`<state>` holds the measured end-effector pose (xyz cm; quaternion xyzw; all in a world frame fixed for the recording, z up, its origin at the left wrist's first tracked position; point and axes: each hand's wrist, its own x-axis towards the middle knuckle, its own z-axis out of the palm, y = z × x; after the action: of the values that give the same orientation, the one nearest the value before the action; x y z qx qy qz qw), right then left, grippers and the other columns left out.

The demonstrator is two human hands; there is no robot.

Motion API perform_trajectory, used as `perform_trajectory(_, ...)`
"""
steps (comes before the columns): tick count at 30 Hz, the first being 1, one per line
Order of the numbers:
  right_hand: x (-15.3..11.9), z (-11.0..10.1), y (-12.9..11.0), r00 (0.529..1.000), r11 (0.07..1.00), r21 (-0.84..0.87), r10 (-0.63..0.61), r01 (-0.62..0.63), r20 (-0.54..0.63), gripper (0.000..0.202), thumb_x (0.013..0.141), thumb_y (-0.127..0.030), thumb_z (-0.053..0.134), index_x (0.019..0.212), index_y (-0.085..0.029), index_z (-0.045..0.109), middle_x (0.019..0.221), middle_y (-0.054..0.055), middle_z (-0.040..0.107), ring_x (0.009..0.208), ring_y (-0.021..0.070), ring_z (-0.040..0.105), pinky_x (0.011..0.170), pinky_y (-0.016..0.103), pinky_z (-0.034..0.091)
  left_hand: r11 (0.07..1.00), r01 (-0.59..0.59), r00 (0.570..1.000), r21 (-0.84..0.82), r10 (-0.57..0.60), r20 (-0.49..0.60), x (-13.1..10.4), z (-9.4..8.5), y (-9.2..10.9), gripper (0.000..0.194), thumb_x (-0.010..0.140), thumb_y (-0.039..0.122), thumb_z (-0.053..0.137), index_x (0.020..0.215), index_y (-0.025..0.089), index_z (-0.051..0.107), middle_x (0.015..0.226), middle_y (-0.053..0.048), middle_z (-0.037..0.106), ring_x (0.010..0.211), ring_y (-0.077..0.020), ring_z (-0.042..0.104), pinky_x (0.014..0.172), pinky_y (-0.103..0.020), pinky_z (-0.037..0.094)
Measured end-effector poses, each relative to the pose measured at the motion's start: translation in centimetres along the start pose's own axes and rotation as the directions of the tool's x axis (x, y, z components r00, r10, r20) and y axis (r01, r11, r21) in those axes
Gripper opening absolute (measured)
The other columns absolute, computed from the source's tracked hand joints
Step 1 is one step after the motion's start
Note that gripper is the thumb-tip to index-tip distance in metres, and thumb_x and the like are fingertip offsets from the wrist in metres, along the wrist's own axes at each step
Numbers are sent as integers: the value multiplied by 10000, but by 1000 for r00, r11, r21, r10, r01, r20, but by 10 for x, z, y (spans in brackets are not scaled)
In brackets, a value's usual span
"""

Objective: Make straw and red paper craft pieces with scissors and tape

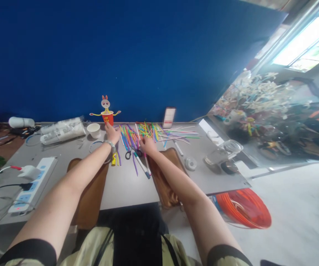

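Observation:
My left hand (112,133) reaches to the front of a red paper cup (108,118), its fingers at the cup's lower side. A rabbit-faced figure (105,103) with thin yellow arms rises out of that cup. My right hand (148,145) rests at the near edge of a pile of coloured sticks (155,131); its fingertips are too small to tell what they hold. Dark-handled scissors (128,154) and a white marker (141,164) lie between my hands. A white paper cup (94,130) stands left of my left hand.
Wrapped cups (63,132) and a power strip (34,184) lie on the left. On the right are a tape roll (190,163), a glass jar (216,156) and white paper flowers (261,88). An orange bucket (245,208) stands below the table's right edge. A blue panel (137,55) rises behind.

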<state>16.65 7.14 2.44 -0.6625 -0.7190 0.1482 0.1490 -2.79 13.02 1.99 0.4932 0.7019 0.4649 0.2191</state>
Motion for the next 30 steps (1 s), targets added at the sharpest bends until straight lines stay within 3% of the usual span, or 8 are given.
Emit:
perform_trajectory(1,-5,1,-4,999,999,28,-40,40,-10,245,956,-243,434,986,-125,647,917,108,705,846,180,645,726,244,434,997,-30,998,-66,33,52,-14,0,3,604,761,273,717,1315,130,521,1379,-183,521,1309,-284,487,1082,-381,390)
perform_trajectory(3,-15,4,-13,993,990,76,-117,118,-13,245,963,-268,439,981,-130,640,860,66,697,771,146,622,689,219,419,877,130,946,-462,30,323,-42,1,9,430,726,299,760,1106,127,656,1187,-144,651,1150,-252,596,1003,-346,446)
perform_trajectory(8,-25,-5,-8,957,962,19,-273,273,93,259,967,-372,486,1011,-194,670,831,-6,704,741,108,620,678,177,414,805,279,878,-523,7,479,-80,-9,14,211,735,305,735,807,107,710,768,-86,711,740,-171,666,735,-287,519)
perform_trajectory(15,14,-63,79,996,923,-384,40,-7,79,260,895,-157,529,1087,-105,696,1050,203,696,1008,264,657,838,304,472,573,591,747,-568,-122,653,-88,-31,5,213,740,118,675,951,101,693,658,-26,641,531,-80,576,499,-182,440)
perform_trajectory(20,26,-65,95,992,873,-488,76,-16,104,283,879,-88,498,1079,-72,698,1077,230,672,1065,288,645,888,340,484,540,606,748,-584,-138,649,-89,-26,-2,207,793,197,633,954,78,688,600,11,561,454,-43,477,398,-151,297)
perform_trajectory(26,20,-83,66,998,869,-491,-51,58,27,306,941,-94,398,1128,-111,640,1191,220,612,1088,278,619,879,342,463,526,574,792,-627,-164,588,-79,-27,-9,283,793,226,627,1052,112,645,620,21,577,467,-46,491,439,-151,327)
perform_trajectory(28,13,-94,48,988,914,-400,-122,75,-96,302,999,-190,347,1171,-132,588,1165,191,620,1064,262,620,857,329,460,537,545,810,-644,-138,570,-78,-26,-10,370,779,200,627,1142,135,604,658,14,605,499,-56,524,462,-153,351)
perform_trajectory(30,5,-102,28,937,986,-47,-167,160,-306,271,1011,-321,385,1121,-155,568,1006,126,656,909,211,653,775,287,476,553,515,822,-655,-102,560,-79,-23,-10,457,758,157,618,1212,148,562,740,-13,649,573,-77,588,512,-167,410)
